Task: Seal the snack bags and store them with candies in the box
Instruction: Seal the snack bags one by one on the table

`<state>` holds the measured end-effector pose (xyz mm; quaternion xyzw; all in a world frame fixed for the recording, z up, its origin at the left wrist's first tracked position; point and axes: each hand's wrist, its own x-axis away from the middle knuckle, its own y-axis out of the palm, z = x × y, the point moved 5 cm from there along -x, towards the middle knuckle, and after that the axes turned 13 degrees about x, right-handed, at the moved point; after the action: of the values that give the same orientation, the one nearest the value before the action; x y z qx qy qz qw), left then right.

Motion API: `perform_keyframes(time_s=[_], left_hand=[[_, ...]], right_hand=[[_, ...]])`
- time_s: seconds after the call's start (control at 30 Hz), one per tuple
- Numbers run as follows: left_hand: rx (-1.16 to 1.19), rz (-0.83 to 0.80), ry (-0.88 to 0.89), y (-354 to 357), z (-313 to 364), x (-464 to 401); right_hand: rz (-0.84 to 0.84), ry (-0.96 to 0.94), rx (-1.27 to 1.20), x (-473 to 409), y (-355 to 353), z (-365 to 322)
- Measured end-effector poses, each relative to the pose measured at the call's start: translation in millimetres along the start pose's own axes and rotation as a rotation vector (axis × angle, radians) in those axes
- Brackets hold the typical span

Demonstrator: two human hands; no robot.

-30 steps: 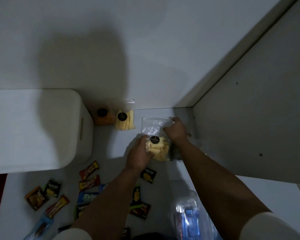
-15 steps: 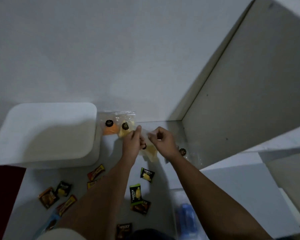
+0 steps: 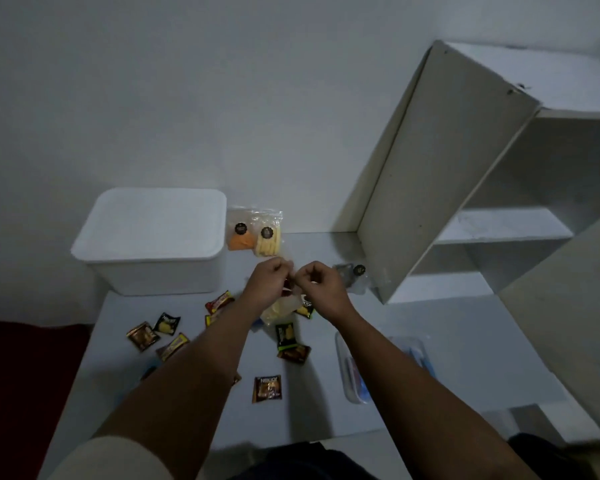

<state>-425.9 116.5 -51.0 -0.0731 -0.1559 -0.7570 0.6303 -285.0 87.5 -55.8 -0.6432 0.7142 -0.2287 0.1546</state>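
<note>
Since a second ago we have lifted the snack bag [image 3: 274, 311] off the table [image 3: 447, 341] and brought it toward us; it now hangs below our fists, over the scattered candies [image 3: 266, 389]. Both hands are curled and pinching at its top edge: the left hand [image 3: 267, 284] and the right hand [image 3: 321, 289] sit almost knuckle to knuckle, with a sliver of something white and a dark red spot between them (a tie or clip, perhaps, but we cannot tell).

We judge that we are in the sealing step for this bag. Two other bags [image 3: 255, 233] lean against the wall just beside the white box [image 3: 153, 240], and whether those are already sealed we cannot make out. The box has its lid on, so nothing is stored yet, and the task looks early.

Next we need to finish closing the mouth without letting the pale sticks inside spill, then set the bag down, free a hand and open the box.

Much is hidden. Our hands cover the bag's mouth, so the seal itself is out of sight. Dim light blurs the wrappers; our left forearm covers several. A clear pack with blue contents [image 3: 357, 368] lies under our right forearm, and a crumpled clear bag with a dark sticker [image 3: 352, 277] lies by the shelf unit [image 3: 430, 188], contents unreadable.
</note>
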Motion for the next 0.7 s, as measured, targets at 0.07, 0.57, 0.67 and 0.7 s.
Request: perform_keyframes(time_s=[0.07, 0.57, 0.67, 0.7], left_hand=[[-0.083, -0.040, 0.010, 0.0, -0.6, 18.2], [-0.585, 0.138, 0.236, 18.1, 4.9, 91.5], [-0.538, 0.259, 0.230, 30.7, 3.9, 100.0], [-0.487, 0.279, 0.231, 36.5, 2.6, 101.1]], right_hand=[[0.031, 0.007, 0.034, 16.3, -0.7, -3.2], [0.121, 0.020, 0.141, 68.7, -42.1, 6.7], [0.142, 0.001, 0.153, 75.5, -63.0, 13.5], [0.155, -0.006, 0.165, 75.7, -70.9, 18.1]])
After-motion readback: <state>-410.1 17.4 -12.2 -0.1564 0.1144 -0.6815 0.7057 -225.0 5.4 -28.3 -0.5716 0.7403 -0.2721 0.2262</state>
